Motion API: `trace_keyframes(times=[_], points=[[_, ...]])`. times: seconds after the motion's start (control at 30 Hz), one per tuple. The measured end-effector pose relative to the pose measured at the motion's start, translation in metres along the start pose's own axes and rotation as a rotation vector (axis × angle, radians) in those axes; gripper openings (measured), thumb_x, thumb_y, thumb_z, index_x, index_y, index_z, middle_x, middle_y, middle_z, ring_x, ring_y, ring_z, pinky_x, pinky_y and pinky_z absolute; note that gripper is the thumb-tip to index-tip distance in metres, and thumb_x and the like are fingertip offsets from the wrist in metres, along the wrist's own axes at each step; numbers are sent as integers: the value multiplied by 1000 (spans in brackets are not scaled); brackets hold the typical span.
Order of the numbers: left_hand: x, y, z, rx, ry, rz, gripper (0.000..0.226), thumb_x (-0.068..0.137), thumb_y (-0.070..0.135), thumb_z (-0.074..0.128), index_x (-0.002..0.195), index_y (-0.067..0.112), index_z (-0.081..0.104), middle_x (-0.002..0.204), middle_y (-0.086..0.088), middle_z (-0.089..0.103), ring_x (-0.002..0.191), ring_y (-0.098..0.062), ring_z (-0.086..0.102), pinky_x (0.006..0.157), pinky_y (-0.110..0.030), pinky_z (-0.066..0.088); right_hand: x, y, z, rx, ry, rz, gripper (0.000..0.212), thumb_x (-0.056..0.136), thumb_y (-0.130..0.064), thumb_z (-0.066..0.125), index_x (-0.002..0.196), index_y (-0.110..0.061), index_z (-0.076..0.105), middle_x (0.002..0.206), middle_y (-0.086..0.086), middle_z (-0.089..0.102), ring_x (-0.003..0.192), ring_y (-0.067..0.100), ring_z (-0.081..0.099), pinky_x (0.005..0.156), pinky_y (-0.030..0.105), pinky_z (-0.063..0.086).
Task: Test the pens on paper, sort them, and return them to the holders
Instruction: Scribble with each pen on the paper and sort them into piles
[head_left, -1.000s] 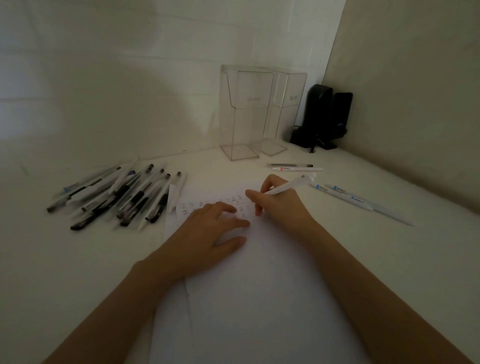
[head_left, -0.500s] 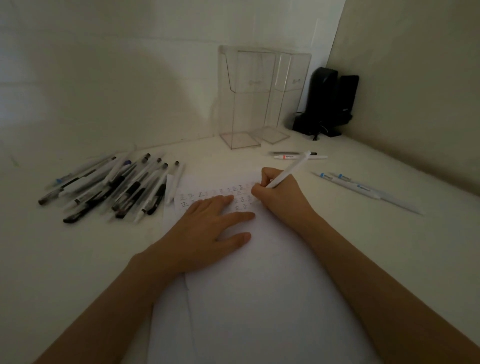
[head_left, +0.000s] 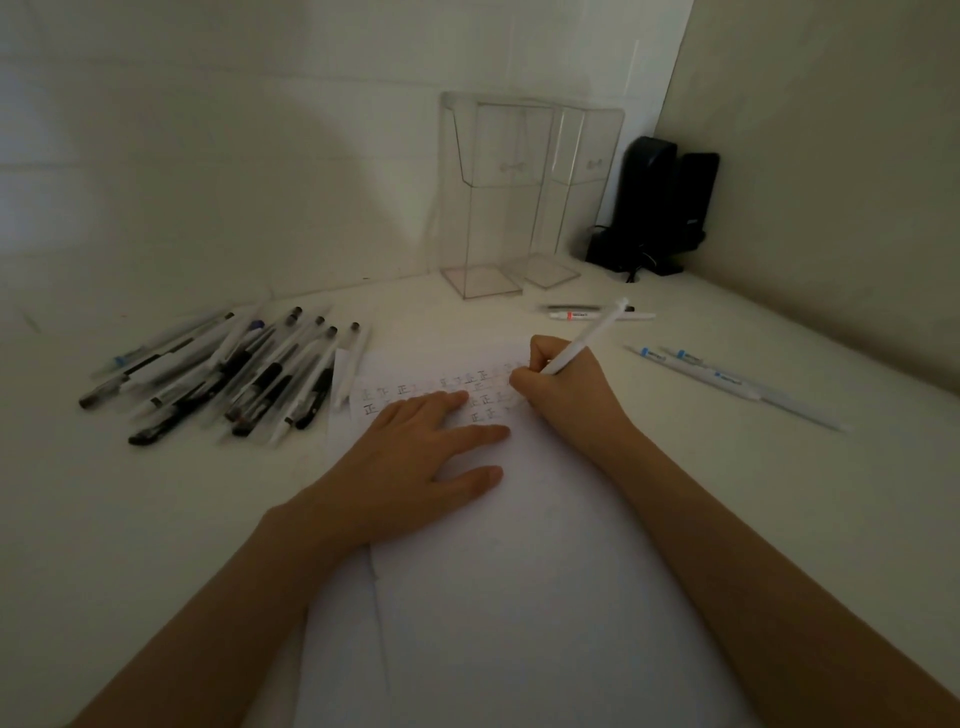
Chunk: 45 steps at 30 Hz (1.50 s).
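White on white in poor light, blurring the sheet of paper (head_left: 519, 597) into the table (head_left: 156, 519). Running out of frame at the near edge, both the sheet and the forearms. Hiding behind curled fingers, the tip of the white pen (head_left: 587, 335), so no telling whether it is touching the sheet. Showing only as faint small rows at the sheet's far end, the test marks (head_left: 415, 395), partly lying under the hands. Lying jumbled on the table left of the sheet and too dark for counting, the heap of pens (head_left: 234, 374).

Pressing flat on the paper with the left hand (head_left: 415, 457), fingers straight and spread wide, holding nothing. Gripping the white pen in the right hand (head_left: 561, 395), fingers curled tight round the lower barrel, upper end slanting far and right.

Standing upright side by side at the far wall, two clear acrylic holders (head_left: 483, 208). Lying on the table just near of them, two pens (head_left: 597, 313). Lying right of the sheet, blue-labelled white pens (head_left: 727, 382). Sitting in the far right corner, a black device (head_left: 660, 208), kind unclear.
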<state>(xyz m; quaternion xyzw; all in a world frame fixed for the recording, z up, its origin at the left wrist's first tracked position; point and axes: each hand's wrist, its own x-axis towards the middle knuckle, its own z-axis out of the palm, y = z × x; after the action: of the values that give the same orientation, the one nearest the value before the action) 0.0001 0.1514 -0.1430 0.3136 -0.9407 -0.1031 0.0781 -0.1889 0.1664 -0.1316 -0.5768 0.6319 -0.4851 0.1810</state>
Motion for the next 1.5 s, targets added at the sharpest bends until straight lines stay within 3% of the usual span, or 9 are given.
trace_keyframes(times=[0.53, 0.67, 0.87, 1.0, 1.1, 1.17, 1.27, 1.37, 1.5], points=[[0, 0, 0, -9, -5, -1, 69, 69, 81, 15, 133, 58, 24, 153, 8, 13, 139, -10, 11, 106, -22, 5, -2, -2, 1, -7, -54, 10, 32, 75, -3, 59, 59, -15, 35, 53, -2, 32, 45, 3, 30, 42, 13, 26], [1, -1, 1, -19, 3, -10, 72, 67, 78, 10, 133, 56, 26, 153, 9, 13, 138, -10, 11, 108, -25, 7, -1, -1, 0, -45, -2, 14, 37, 78, -4, 58, 59, -18, 30, 53, -4, 30, 45, 4, 29, 46, 18, 26], [1, -3, 0, -40, 32, -4, 74, 68, 82, 17, 133, 51, 33, 152, 9, 19, 137, -9, 17, 105, -22, 10, -5, -6, -2, 40, 93, 36, 37, 83, -42, 65, 74, -8, 53, 48, 4, 54, 39, 8, 47, 46, 16, 40], [1, -5, -1, -84, 39, -7, 82, 61, 86, 13, 132, 50, 36, 151, 10, 22, 136, -9, 19, 106, -23, 13, -5, 0, -4, 108, 25, 12, 10, 82, -16, 70, 85, -8, 64, 64, 2, 65, 56, 4, 61, 60, 13, 47], [0, -6, -1, -96, 60, -4, 95, 54, 91, -2, 131, 50, 37, 150, 12, 24, 134, -7, 21, 104, -20, 12, -2, -1, -6, 213, -57, 46, 37, 85, 11, 54, 118, -5, 57, 95, 7, 67, 77, 4, 63, 74, 17, 50], [1, -6, -2, -130, 90, -14, 97, 56, 91, 0, 130, 45, 42, 147, 11, 29, 132, -7, 26, 104, -20, 15, 0, -6, -9, 425, -63, 131, 48, 84, 17, 41, 123, -6, 55, 108, 16, 65, 76, 9, 63, 69, 19, 48], [0, -2, -6, -188, 168, -11, 70, 75, 70, 23, 123, 31, 54, 134, 6, 48, 121, -10, 42, 97, -16, 25, -1, -12, -10, 702, -43, 173, 29, 93, 0, 45, 118, -7, 59, 106, 15, 67, 65, 16, 63, 56, 22, 44], [-1, 2, -12, -283, 309, -117, 28, 89, 50, 44, 96, 27, 60, 99, 8, 62, 89, -6, 55, 76, -16, 38, -4, -12, -4, 642, -29, 121, 24, 90, -5, 57, 113, -9, 60, 90, 8, 68, 63, 14, 63, 56, 23, 45], [0, 1, -15, -309, 396, -82, 46, 68, 71, 42, 68, 27, 58, 73, 10, 60, 71, -3, 54, 66, -22, 42, -5, -16, 1, 797, -21, 172, 15, 89, -2, 57, 103, -7, 59, 82, 9, 65, 76, 21, 67, 65, 24, 53]])
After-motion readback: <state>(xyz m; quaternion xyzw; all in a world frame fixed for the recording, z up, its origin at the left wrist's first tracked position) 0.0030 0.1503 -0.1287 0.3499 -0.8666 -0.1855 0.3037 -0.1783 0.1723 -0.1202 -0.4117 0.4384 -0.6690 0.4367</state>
